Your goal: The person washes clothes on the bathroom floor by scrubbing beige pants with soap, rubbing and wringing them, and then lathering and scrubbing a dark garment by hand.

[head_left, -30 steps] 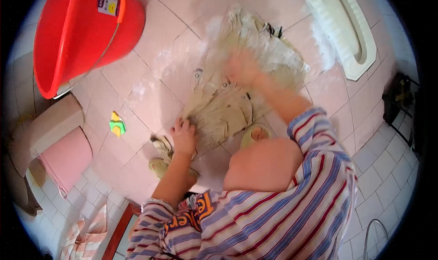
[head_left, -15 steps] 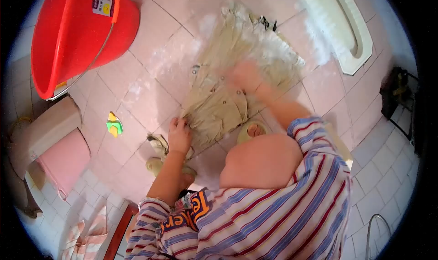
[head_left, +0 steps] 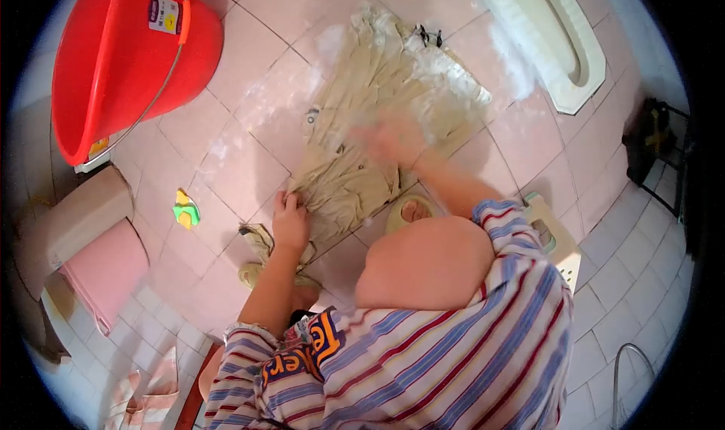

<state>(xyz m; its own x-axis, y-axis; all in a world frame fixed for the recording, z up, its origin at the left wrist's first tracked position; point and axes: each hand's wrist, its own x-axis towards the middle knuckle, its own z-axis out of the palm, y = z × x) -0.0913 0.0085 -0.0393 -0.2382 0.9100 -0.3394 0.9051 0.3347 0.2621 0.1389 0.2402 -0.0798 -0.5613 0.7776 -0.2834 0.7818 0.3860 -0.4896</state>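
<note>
"Head view: where is the khaki garment (head_left: 343,196)?"
"It lies spread on the tiled floor (head_left: 253,45). Left hand (head_left: 290,222), fingers bent, touches its edge; right hand (head_left: 393,138) is blurred over it. Whether either grips, I cannot tell."

Bathroom. Squat toilet (head_left: 547,37) at upper right, pink floor tiles (head_left: 257,45) across the middle, white tiles (head_left: 633,288) at lower right. Red bucket (head_left: 151,79), upper left, fits too.
</note>
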